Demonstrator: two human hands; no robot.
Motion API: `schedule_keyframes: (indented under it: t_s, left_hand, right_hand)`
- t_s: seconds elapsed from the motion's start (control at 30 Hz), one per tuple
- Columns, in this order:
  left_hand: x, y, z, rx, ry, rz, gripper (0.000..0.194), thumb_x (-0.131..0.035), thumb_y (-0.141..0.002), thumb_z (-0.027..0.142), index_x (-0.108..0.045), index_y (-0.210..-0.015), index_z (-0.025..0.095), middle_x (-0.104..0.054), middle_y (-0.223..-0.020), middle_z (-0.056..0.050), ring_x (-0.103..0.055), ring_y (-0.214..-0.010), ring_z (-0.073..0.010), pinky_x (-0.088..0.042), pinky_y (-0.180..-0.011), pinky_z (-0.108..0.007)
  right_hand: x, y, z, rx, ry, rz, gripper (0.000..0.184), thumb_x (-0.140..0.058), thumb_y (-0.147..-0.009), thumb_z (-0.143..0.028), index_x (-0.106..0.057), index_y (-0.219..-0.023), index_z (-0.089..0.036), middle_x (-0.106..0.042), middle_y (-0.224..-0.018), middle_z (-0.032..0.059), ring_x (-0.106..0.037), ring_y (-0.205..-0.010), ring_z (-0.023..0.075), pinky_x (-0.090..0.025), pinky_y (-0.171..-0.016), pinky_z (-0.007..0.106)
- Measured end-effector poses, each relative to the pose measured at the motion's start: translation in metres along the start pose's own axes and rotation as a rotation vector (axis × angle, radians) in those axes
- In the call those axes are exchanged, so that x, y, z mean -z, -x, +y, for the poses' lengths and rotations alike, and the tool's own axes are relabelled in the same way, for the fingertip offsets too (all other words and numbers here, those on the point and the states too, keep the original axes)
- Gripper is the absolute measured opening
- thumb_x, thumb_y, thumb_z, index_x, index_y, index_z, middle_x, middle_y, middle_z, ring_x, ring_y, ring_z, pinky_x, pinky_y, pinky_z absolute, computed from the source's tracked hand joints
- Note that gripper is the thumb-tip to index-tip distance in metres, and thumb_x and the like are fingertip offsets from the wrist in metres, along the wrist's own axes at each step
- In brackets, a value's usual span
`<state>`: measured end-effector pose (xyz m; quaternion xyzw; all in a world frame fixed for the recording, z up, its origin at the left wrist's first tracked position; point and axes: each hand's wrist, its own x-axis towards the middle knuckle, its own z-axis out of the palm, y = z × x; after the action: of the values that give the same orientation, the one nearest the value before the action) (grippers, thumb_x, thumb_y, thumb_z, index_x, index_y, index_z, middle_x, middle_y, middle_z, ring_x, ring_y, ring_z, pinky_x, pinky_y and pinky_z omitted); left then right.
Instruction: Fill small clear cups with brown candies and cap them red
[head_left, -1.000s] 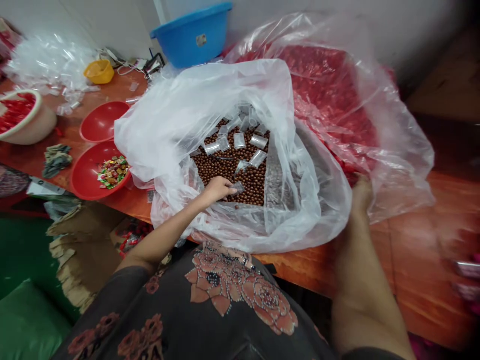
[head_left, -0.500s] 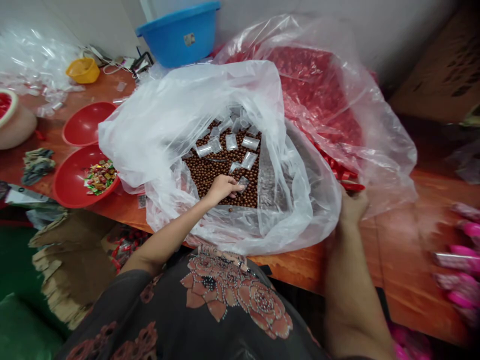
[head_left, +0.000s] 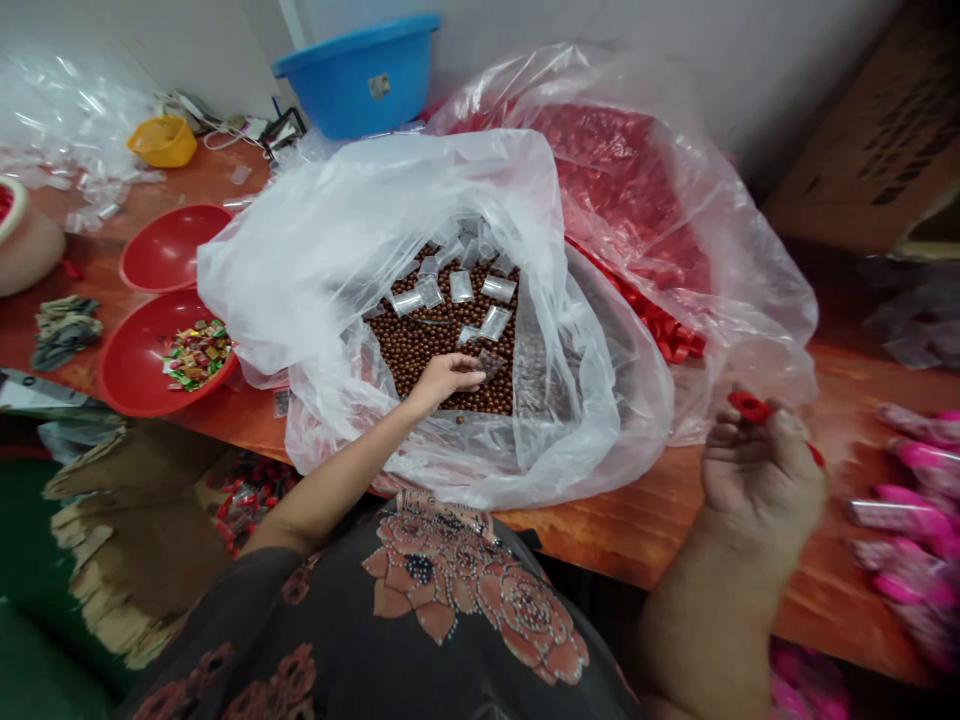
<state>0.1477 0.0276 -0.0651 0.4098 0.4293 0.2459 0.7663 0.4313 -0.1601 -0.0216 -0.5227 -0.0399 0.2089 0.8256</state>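
My left hand (head_left: 444, 382) pinches a small clear plastic container (head_left: 492, 366) over round brown balls (head_left: 409, 352) inside a translucent white bag (head_left: 450, 165); my right hand (head_left: 765, 480) grips a small red piece (head_left: 750, 406) above the orange-brown table (head_left: 592, 540).

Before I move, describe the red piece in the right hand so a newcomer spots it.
Right of the big whitish bag, find the right hand. It holds the red piece, out in the open, unlike the red pieces inside the clear bag beyond.
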Motion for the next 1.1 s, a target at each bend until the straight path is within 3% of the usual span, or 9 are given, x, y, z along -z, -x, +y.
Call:
schedule_keyframes:
  t_s: [0.13, 0.23, 0.33, 0.43, 0.57, 0.7, 0.9, 1.1]
  left_hand:
    - [0.003, 0.022, 0.008, -0.01, 0.047, -0.05, 0.047, -0.092, -0.051, 0.029, -0.066, -0.086, 0.01, -0.069, -0.081, 0.0, -0.064, -0.07, -0.0098, -0.057, -0.078, -0.033]
    - [0.006, 0.036, 0.011, -0.037, 0.04, -0.045, 0.049, -0.091, -0.053, 0.032, -0.064, -0.088, 0.011, -0.068, -0.081, 0.0, -0.064, -0.07, -0.0098, -0.057, -0.077, -0.032]
    - [0.008, 0.044, 0.012, -0.078, 0.041, -0.03, 0.05, -0.09, -0.055, 0.035, -0.061, -0.09, 0.012, -0.067, -0.086, -0.001, -0.065, -0.075, -0.0112, -0.057, -0.078, -0.032]
    - [0.009, 0.049, 0.012, -0.094, 0.035, -0.073, 0.051, -0.087, -0.06, 0.038, -0.059, -0.094, 0.013, -0.068, -0.092, -0.003, -0.067, -0.081, -0.0132, -0.057, -0.08, -0.033]
    - [0.007, 0.056, 0.013, -0.127, 0.003, -0.128, 0.054, -0.085, -0.062, 0.039, -0.061, -0.104, 0.015, -0.07, -0.099, -0.006, -0.067, -0.085, -0.0154, -0.057, -0.079, -0.032]
    - [0.004, 0.063, 0.011, -0.187, -0.006, -0.166, 0.052, -0.081, -0.067, 0.034, -0.063, -0.113, 0.017, -0.069, -0.116, -0.01, -0.067, -0.097, -0.0187, -0.056, -0.082, -0.031]
    - [0.002, 0.068, 0.005, -0.297, -0.116, -0.138, 0.04, -0.074, -0.073, 0.022, -0.067, -0.112, 0.016, -0.071, -0.113, -0.009, -0.068, -0.1, -0.0185, -0.053, -0.091, -0.032]
    - [0.001, 0.075, 0.01, -0.38, -0.28, -0.072, 0.039, -0.068, -0.079, 0.022, -0.068, -0.118, 0.016, -0.071, -0.118, -0.009, -0.067, -0.106, -0.0195, -0.05, -0.099, -0.033]
  right_hand:
    - [-0.017, 0.03, -0.01, -0.01, -0.054, -0.094, 0.01, -0.064, -0.074, -0.019, -0.071, -0.079, -0.015, -0.066, -0.083, 0.0048, -0.059, -0.065, 0.0064, -0.05, -0.055, 0.014]
    - [-0.032, 0.046, -0.007, -0.08, -0.082, -0.139, 0.019, -0.068, -0.069, -0.023, -0.072, -0.083, -0.012, -0.068, -0.082, 0.0067, -0.064, -0.068, 0.0096, -0.055, -0.058, 0.017]
    - [-0.049, 0.06, 0.007, -0.184, -0.001, -0.225, 0.025, -0.071, -0.063, -0.02, -0.072, -0.087, -0.014, -0.072, -0.089, 0.0064, -0.068, -0.073, 0.0117, -0.057, -0.06, 0.019]
    - [-0.067, 0.075, 0.027, -0.272, 0.112, -0.426, 0.029, -0.075, -0.065, -0.021, -0.072, -0.094, -0.021, -0.073, -0.098, 0.0029, -0.069, -0.079, 0.0112, -0.058, -0.063, 0.021]
    - [-0.089, 0.094, 0.052, -0.261, 0.209, -0.605, 0.03, -0.075, -0.073, -0.033, -0.072, -0.102, -0.027, -0.072, -0.098, -0.0003, -0.064, -0.071, 0.0079, -0.055, -0.062, 0.022]
    - [-0.102, 0.104, 0.063, -0.131, 0.395, -0.696, 0.03, -0.068, -0.082, -0.038, -0.07, -0.11, -0.029, -0.071, -0.104, -0.0006, -0.058, -0.07, 0.0073, -0.05, -0.063, 0.023]
    - [-0.105, 0.106, 0.062, 0.163, 0.767, -0.905, 0.027, -0.052, -0.093, -0.039, -0.069, -0.11, -0.026, -0.067, -0.103, 0.0025, -0.061, -0.088, 0.0143, -0.05, -0.08, 0.032]
    - [-0.106, 0.109, 0.058, 0.649, 1.094, -1.123, 0.04, -0.043, -0.097, -0.047, -0.056, -0.128, -0.023, -0.063, -0.111, 0.0096, -0.058, -0.102, 0.023, -0.047, -0.09, 0.04]
